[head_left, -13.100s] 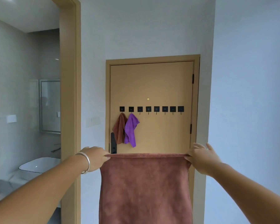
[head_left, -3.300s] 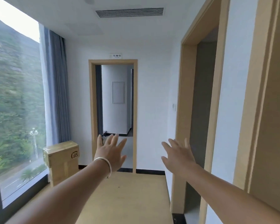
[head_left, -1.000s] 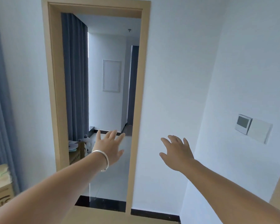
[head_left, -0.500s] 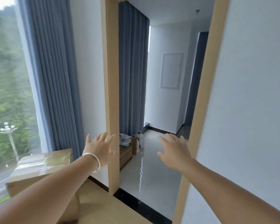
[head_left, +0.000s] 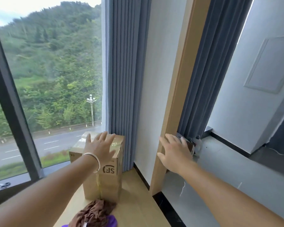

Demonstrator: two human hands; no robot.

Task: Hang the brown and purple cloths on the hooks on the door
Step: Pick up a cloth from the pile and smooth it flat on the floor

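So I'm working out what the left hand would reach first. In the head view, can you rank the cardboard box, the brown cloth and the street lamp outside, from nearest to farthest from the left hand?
1. Cardboard box: directly under and behind the open left hand.
2. Brown cloth: crumpled on the wooden surface in front of the box, below the hand.
3. Street lamp: outside the window, beyond the road.

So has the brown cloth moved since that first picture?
Yes: then on a door hook, the brown cloth now lies bunched on the wooden surface before the cardboard box.
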